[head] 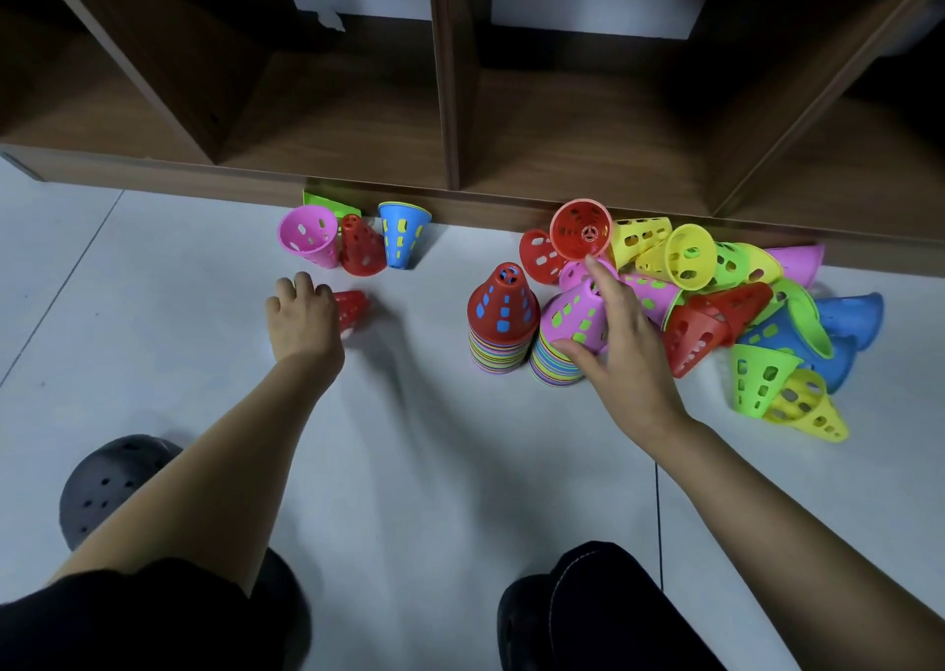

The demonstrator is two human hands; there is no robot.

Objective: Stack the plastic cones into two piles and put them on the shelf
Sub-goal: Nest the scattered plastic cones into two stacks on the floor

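Two piles stand side by side on the floor (204, 363), touching or nearly so: a red-topped pile (503, 330) and, just R of it, a pink-topped pile (557, 363). Cones look like thin moulded plastic w/ holes in the walls, so prob. very light, stiffish w/ some give, smooth and a bit slippery, not fragile. They nest, so a single one is best pinched across the wall, thumb vs fingers, or hooked thru the wide mouth. A full pile prob. wants one hand low at the base rims and one on top, else it may lean or split midway.

R hand (621, 348) grasps the pink top cone (575, 317), which sits tilted on the R pile: thumb low on its wall, fingers over the far side, index tip up near an open red cone (580, 230). Loose heap (741, 302) of yellow, green, blue, red and pink cones lies just beyond and R of that hand, against the base of the shelf (450, 107).

L hand (301, 317), well apart to the left, is curled over a lone red cone (353, 307); it's blurred but looks like a grip. Past it, 3 more by the shelf base: pink cone (307, 235), small red cone (360, 248), blue cone (401, 233).
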